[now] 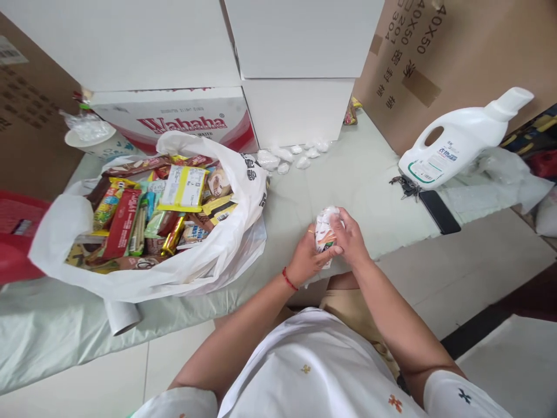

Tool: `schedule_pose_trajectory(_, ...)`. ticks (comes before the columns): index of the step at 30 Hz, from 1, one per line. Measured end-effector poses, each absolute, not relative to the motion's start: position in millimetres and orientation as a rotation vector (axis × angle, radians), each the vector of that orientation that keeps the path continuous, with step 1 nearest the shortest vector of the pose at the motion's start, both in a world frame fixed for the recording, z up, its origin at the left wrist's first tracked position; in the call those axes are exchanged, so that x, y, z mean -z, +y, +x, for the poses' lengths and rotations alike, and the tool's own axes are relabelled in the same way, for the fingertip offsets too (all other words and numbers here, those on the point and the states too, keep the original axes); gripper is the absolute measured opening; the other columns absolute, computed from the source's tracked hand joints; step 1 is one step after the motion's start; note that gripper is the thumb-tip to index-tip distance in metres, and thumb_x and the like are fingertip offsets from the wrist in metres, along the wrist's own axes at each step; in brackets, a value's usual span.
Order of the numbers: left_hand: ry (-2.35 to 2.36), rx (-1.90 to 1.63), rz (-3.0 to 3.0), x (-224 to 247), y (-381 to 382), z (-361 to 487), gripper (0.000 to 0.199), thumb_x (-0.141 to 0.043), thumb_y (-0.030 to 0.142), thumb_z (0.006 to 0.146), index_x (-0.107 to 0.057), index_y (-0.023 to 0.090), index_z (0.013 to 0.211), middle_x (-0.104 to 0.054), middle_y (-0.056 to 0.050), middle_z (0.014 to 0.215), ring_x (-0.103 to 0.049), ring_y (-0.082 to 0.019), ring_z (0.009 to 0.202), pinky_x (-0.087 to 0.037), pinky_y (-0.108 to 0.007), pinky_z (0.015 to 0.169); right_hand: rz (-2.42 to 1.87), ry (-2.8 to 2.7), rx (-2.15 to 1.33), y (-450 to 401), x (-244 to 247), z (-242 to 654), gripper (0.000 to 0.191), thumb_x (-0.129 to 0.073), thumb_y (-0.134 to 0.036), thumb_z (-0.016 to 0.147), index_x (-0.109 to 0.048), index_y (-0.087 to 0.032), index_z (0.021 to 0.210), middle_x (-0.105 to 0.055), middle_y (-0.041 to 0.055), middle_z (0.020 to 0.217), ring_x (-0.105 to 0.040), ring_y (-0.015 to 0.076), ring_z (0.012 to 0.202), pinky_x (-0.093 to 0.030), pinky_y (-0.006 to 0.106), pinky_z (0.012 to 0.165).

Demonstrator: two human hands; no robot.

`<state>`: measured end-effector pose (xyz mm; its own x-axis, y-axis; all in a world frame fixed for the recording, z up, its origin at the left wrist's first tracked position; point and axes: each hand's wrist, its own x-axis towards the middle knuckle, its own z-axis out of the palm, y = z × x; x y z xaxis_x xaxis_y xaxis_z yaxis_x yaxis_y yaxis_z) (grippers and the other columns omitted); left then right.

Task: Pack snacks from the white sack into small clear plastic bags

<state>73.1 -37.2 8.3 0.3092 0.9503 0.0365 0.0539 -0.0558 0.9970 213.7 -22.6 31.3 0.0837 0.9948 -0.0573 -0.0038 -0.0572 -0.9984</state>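
Both hands are closed around a white printed plastic bundle (325, 227) with orange and green marks, held over the table's front edge. My left hand (308, 255), with a red cord bracelet at the wrist, grips its lower left side. My right hand (349, 237) wraps its right side, thumb lying across the front. What is inside the bundle cannot be made out. Beyond it, several small white wrapped lumps (303, 162) lie at the foot of the white boxes. To the left stands a white plastic bag (230, 255), its mouth wide, full of packaged snacks (124, 223).
A Wahaha carton (174, 116) and stacked white boxes (300, 110) line the back. On the right are a white detergent bottle (456, 139), keys (405, 187) and a black phone (439, 212). A paper cup (98, 142) stands back left; a grey tube (122, 317) lies at the front edge.
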Motion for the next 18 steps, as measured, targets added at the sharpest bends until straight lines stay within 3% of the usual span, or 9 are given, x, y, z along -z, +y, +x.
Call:
schedule_pose_trajectory(2, 1.04, -0.962, 1.393, -9.8, -38.3, 67.6, 0.054, -0.07, 0.063, 0.084, -0.058, 0.016, 0.109, -0.07, -0.007, 0.098, -0.065, -0.022, 0.087, -0.053, -0.034, 0.08, -1.286, -1.093, -1.242, -25.7, -34.6, 222.0, 0.062, -0.048, -0.075, 0.092, -0.063, -0.025, 0.126, -0.07, 0.0072, 0.113, -0.068, 0.0222, 0.098, -0.056, 0.032, 0.078)
schedule_pose_trajectory(4, 1.077, -0.906, 1.404, -10.9, -38.2, 61.4, 0.05, -0.068, 0.061, 0.085, -0.059, 0.017, 0.105, -0.071, -0.006, 0.094, -0.065, -0.022, 0.083, -0.053, -0.031, 0.075, -1.334, -1.144, -1.256, -27.3, -40.6, 233.6, 0.065, -0.053, -0.073, 0.091, -0.06, -0.026, 0.135, -0.069, 0.008, 0.119, -0.066, 0.0229, 0.104, -0.056, 0.032, 0.077)
schedule_pose_trajectory(6, 1.125, -0.823, 1.444, -10.6, -38.5, 55.0, 0.048, -0.07, 0.06, 0.084, -0.06, 0.017, 0.103, -0.071, -0.005, 0.089, -0.065, -0.021, 0.078, -0.052, -0.029, 0.068, -1.392, -1.329, -1.247, -26.7, -48.8, 244.8, 0.058, -0.067, -0.065, 0.086, -0.066, -0.024, 0.127, -0.072, 0.0058, 0.106, -0.065, 0.0208, 0.093, -0.053, 0.029, 0.072)
schedule_pose_trajectory(9, 1.111, -0.725, 1.504, -8.6, -40.1, 45.7, 0.047, -0.072, 0.061, 0.082, -0.064, 0.019, 0.102, -0.071, -0.004, 0.084, -0.065, -0.021, 0.074, -0.049, -0.028, 0.064, -1.418, -1.497, -1.127, -21.4, -59.7, 255.4, 0.038, -0.071, -0.056, 0.086, -0.075, -0.02, 0.097, -0.069, 0.0011, 0.082, -0.058, 0.0152, 0.074, -0.047, 0.027, 0.067)
schedule_pose_trajectory(12, 0.961, -0.757, 1.457, -8.6, -41.9, 38.5, 0.051, -0.073, 0.065, 0.079, -0.069, 0.019, 0.1, -0.072, -0.005, 0.084, -0.064, -0.022, 0.075, -0.049, -0.029, 0.067, -1.387, -1.328, -1.21, -13.8, -58.7, 254.2, 0.037, -0.075, -0.056, 0.08, -0.072, -0.019, 0.081, -0.061, -0.0026, 0.065, -0.046, 0.0105, 0.058, -0.037, 0.024, 0.053)
schedule_pose_trajectory(15, 0.856, -0.855, 1.274, -10.3, -43.3, 37.6, 0.063, -0.066, 0.078, 0.077, -0.071, 0.017, 0.087, -0.068, -0.004, 0.073, -0.058, -0.018, 0.064, -0.045, -0.028, 0.06, -1.319, -1.028, -1.577, -12.4, -43.3, 238.5, 0.043, -0.082, -0.057, 0.067, -0.06, -0.021, 0.066, -0.045, -0.0073, 0.052, -0.029, 0.0068, 0.044, -0.02, 0.022, 0.041)
schedule_pose_trajectory(18, 0.861, -0.87, 0.991, -9.0, -43.8, 44.7, 0.075, -0.049, 0.089, 0.08, -0.066, 0.017, 0.073, -0.062, -0.005, 0.06, -0.05, -0.015, 0.049, -0.037, -0.027, 0.047, -1.221, -0.86, -1.677, -20.7, -24.5, 213.9, 0.037, -0.082, -0.051, 0.066, -0.059, -0.022, 0.07, -0.044, -0.0082, 0.052, -0.031, 0.0074, 0.043, -0.024, 0.021, 0.039)
